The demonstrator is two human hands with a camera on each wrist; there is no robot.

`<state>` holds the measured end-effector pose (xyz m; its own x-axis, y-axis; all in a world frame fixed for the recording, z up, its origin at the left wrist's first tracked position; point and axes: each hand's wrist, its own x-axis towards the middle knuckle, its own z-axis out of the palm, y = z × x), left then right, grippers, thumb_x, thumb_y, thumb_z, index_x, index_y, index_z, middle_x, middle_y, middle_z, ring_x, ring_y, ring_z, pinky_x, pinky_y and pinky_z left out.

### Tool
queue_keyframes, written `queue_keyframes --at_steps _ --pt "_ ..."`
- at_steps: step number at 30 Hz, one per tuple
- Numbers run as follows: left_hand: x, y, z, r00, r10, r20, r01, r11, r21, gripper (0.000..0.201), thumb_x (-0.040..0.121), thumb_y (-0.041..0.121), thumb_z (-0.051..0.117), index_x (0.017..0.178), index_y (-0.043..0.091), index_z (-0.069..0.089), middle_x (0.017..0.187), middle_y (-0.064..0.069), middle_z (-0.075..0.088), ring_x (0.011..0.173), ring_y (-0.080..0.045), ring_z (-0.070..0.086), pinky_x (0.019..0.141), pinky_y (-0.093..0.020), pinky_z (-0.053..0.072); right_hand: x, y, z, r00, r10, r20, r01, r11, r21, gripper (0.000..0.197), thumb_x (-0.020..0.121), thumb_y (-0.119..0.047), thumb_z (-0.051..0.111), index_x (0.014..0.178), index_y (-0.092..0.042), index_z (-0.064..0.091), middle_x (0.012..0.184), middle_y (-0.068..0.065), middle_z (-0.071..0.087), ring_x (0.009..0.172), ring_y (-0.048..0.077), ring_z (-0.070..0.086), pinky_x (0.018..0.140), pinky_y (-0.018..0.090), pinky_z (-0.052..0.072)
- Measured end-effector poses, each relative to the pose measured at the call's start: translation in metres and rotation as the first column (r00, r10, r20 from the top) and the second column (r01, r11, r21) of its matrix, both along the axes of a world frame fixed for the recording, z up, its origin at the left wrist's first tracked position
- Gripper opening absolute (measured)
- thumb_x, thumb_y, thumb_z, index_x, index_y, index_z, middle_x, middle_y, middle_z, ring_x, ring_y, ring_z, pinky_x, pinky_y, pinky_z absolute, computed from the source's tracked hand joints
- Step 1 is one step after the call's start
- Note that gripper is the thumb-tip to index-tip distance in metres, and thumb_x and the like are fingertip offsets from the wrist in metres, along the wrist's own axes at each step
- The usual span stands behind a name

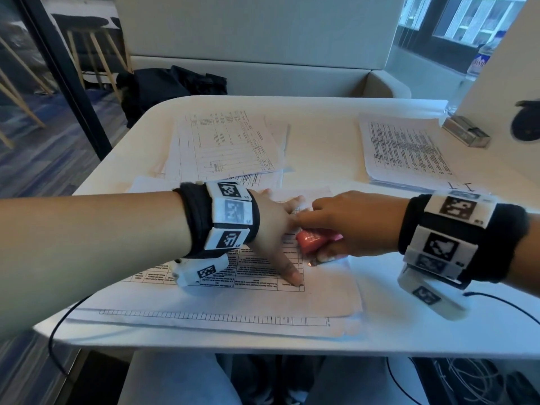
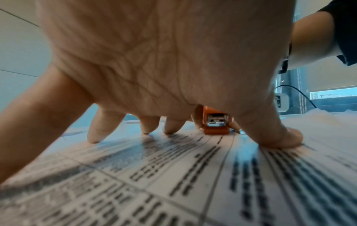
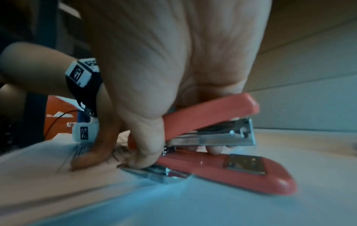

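A stack of printed sheets point(image 1: 233, 296) with tables lies on the white table point(image 1: 409, 331) in front of me. My left hand point(image 1: 274, 229) is spread on it, thumb and fingertips point(image 2: 94, 137) pressing the top sheet point(image 2: 173, 175) flat. My right hand point(image 1: 344, 226) grips a red stapler point(image 1: 312, 239) just right of the left hand, low at the sheets' right part. In the right wrist view the stapler point(image 3: 222, 165) has its base down and its mouth, with nothing in it, pointing away from the sheets. The left wrist view shows the stapler's metal end point(image 2: 216, 122) between my fingers.
More printed papers lie fanned at the table's middle back point(image 1: 228, 144), and another stack point(image 1: 406, 150) sits back right, next to a small staple box point(image 1: 467, 131). A black bag point(image 1: 172, 83) lies on the seat behind. Cables point(image 1: 496, 302) trail from my wrists.
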<state>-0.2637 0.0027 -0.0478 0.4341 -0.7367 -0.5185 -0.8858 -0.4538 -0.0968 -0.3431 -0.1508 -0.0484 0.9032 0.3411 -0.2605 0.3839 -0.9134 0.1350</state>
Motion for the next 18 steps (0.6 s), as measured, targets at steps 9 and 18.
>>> queue_keyframes --at_steps 9,18 --pt "-0.007 0.003 0.011 0.996 -0.076 -0.044 0.075 0.997 -0.030 0.085 0.067 0.082 0.054 0.141 0.044 0.036 0.150 0.019 0.031 0.145 -0.027 0.020 0.117 -0.047 0.010 -0.002 0.003 0.002 0.780 0.521 0.348 -0.498 0.852 -0.159 0.020 0.091 -0.020 0.056 0.101 -0.022 0.039 0.097 0.010 0.059 0.071 0.028 0.049 0.059 0.039 0.048" --pt "-0.005 0.002 0.006 1.000 -0.016 -0.009 0.016 1.000 -0.007 0.100 0.061 0.085 0.055 0.146 0.052 0.014 0.160 0.013 -0.011 0.148 -0.033 0.005 0.115 -0.044 0.016 -0.001 0.002 0.000 0.974 0.194 0.118 -0.204 0.976 0.077 0.047 0.083 -0.046 0.067 0.123 -0.026 0.054 0.083 -0.018 0.040 0.081 0.017 0.054 0.066 0.021 0.030"
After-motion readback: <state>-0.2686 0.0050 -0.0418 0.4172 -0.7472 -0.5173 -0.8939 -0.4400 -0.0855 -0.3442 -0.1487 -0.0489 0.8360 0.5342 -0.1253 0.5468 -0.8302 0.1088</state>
